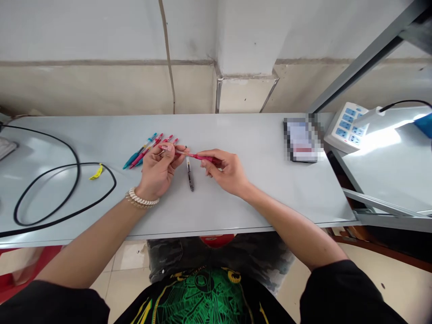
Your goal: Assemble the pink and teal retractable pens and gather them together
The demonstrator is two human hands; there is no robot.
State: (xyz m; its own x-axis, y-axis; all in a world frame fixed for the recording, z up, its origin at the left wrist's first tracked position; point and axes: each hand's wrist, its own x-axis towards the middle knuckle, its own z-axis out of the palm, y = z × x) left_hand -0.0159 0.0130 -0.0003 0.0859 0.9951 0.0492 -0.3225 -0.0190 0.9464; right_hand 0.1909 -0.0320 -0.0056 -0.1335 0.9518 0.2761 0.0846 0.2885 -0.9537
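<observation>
Above the table, a pink pen spans the space between my two hands. My right hand is closed on its pink end, with thumb and fingers pinching it. My left hand pinches the clear, pink-tipped part at the other end. A thin pale stretch, like a refill, shows between the hands; whether the pieces are joined I cannot tell. Just below lies a clear and black pen on the tabletop. Several pink and teal pens lie in a bunch behind my left hand, which partly hides them.
A looped black cable with a yellow tag covers the left of the grey table. At the right rear lies a phone, partly pixelated. A white power strip stands beyond it, beside a metal frame.
</observation>
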